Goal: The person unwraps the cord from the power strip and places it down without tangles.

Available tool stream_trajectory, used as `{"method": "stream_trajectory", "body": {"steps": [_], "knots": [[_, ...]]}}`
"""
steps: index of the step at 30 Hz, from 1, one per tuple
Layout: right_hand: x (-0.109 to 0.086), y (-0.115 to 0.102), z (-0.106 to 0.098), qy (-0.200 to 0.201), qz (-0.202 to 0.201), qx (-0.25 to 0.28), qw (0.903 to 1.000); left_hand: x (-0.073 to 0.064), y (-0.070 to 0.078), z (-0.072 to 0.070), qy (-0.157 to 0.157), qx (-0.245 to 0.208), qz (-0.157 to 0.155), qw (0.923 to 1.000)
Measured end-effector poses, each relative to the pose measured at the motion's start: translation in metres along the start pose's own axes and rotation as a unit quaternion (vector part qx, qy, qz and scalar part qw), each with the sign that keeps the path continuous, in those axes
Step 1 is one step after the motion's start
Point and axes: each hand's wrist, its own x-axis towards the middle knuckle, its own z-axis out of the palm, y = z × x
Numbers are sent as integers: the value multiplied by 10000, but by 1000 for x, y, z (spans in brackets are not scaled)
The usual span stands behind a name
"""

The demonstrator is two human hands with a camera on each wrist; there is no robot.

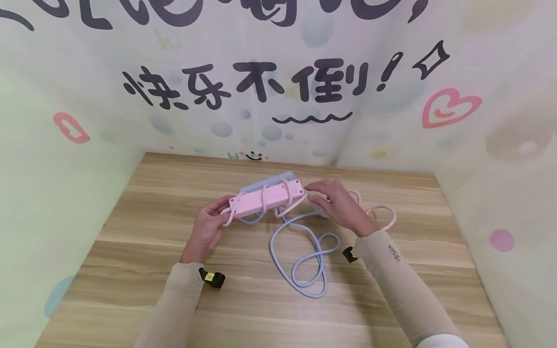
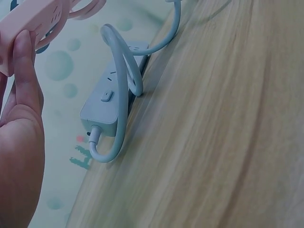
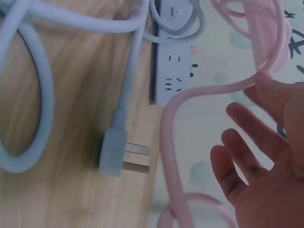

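Note:
A pink power strip (image 1: 271, 197), with turns of its pink cord (image 1: 263, 198) around it, is held up off the table at a slant. My left hand (image 1: 208, 228) grips its left end, thumb and fingers on either side, also seen in the left wrist view. Beside the strip's right end, my right hand (image 1: 341, 205) pinches the pink cord (image 3: 209, 90) between thumb and forefinger; its other fingers (image 3: 254, 137) are spread apart. Behind the pink strip lies a blue power strip (image 2: 102, 102), partly hidden in the head view.
The blue cord (image 1: 319, 261) lies in loops on the wooden table (image 1: 243, 299). Its plug (image 3: 114, 151) has prongs exposed, near the right hand. A pink cord loop (image 1: 391, 215) trails to the right. A printed backdrop (image 1: 261, 130) stands along the back edge.

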Motion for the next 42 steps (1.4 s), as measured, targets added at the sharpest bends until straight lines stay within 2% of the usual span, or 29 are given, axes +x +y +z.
{"method": "stream_trajectory", "body": {"steps": [4, 9, 14, 18, 25, 29, 35, 42], "knots": [[0, 6, 3, -54, -2, 483, 9988, 0, 1, 0, -34, -10, 36, 10000], [1, 8, 8, -265, 73, 722, 9970, 0, 2, 0, -16, 37, 1, 10000], [-3, 10, 10, -406, 450, 839, 9946, 0, 3, 1, 12, 64, -54, 10000], [-9, 12, 5, -557, 852, 1251, 9869, 0, 4, -2, 110, 76, -92, 9999], [-16, 19, -2, -634, 1135, 2156, 9678, 2, 6, -7, 128, -78, 102, 9998], [-19, 22, -4, -597, 1232, 2242, 9649, 4, 6, -7, 112, -44, 177, 9998], [-22, 21, -6, -544, 1430, 2236, 9626, 6, 7, -5, 171, 44, 90, 9998], [-22, 23, -6, -700, 1362, 1973, 9683, 8, 7, -4, 69, 5, 99, 9999]]}}
